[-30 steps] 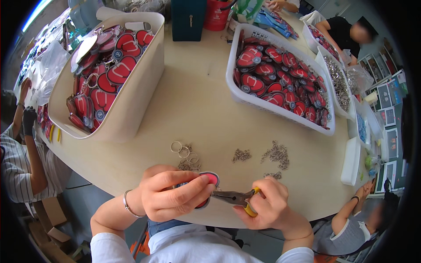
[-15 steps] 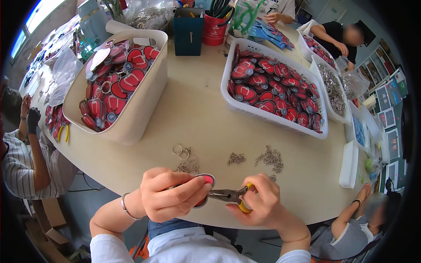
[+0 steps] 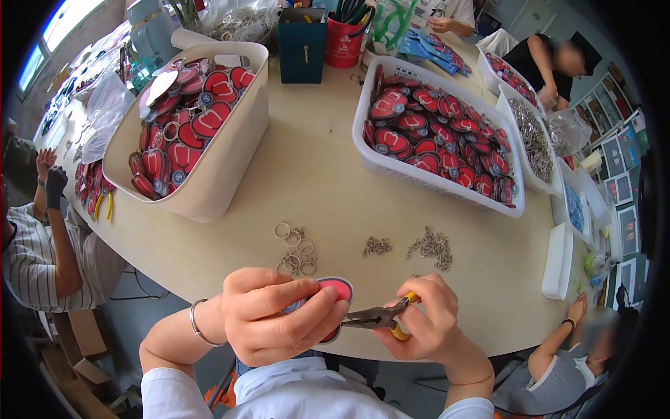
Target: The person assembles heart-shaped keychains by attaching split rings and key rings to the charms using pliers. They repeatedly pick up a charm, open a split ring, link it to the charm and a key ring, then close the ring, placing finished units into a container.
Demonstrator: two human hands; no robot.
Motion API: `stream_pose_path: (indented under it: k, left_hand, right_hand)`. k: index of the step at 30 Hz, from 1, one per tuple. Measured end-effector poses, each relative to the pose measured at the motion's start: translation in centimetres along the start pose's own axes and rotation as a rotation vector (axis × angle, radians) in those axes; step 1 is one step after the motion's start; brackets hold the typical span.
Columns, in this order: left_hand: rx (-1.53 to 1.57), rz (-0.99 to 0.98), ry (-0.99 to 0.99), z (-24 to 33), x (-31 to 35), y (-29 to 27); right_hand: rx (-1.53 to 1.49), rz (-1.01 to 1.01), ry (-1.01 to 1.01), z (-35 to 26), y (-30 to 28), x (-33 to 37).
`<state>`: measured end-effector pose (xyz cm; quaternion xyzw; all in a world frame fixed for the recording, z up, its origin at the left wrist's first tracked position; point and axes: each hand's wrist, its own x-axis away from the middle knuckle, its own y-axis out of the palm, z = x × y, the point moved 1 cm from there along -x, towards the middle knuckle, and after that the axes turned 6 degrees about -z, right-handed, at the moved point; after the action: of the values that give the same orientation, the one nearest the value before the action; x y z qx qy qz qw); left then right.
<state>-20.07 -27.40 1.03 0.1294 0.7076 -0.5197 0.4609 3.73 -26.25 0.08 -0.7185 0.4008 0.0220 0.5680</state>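
Head view: over the worktop's [image 3: 307,167] near edge, the left hand [image 3: 276,318] has its fingers closed on a red charm [image 3: 338,285], apparently steadying its edge toward the pliers [image 3: 377,318]; the right hand's [image 3: 427,321] fingers wrap their yellow handles. Whether the tips bite, I cannot tell. Key rings [image 3: 300,255] and small metal links [image 3: 433,248] lie loose just beyond, presumably for easy reach. Farther back, a cream bin [image 3: 237,146] and a white basket [image 3: 405,167] hold heaped red pieces [image 3: 211,120]; a red cup [image 3: 342,49] holds tools.

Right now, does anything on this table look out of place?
A pale oval piece lies atop red pieces in the cream bin; its colour looks odd there, perhaps flipped over. Nothing else stands out.
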Motion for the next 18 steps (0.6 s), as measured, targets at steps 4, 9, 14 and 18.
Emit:
stream_pose_path:
  k: [4, 9, 14, 18]
  left_hand:
    - [-0.005, -0.002, 0.000, 0.17, -0.13, -0.12]
    - [0.009, -0.008, 0.001, 0.22, -0.27, -0.31]
    - [0.000, 0.000, 0.014, 0.16, -0.22, -0.26]
    - [0.067, -0.002, -0.037, 0.18, -0.31, -0.21]
  right_hand:
    - [0.018, 0.003, -0.016, -0.08, -0.29, 0.05]
    - [0.032, 0.008, -0.024, -0.14, -0.37, 0.21]
    - [0.032, 0.008, -0.028, -0.18, -0.45, 0.18]
    - [-0.063, 0.024, 0.015, -0.55, 0.04, 0.23]
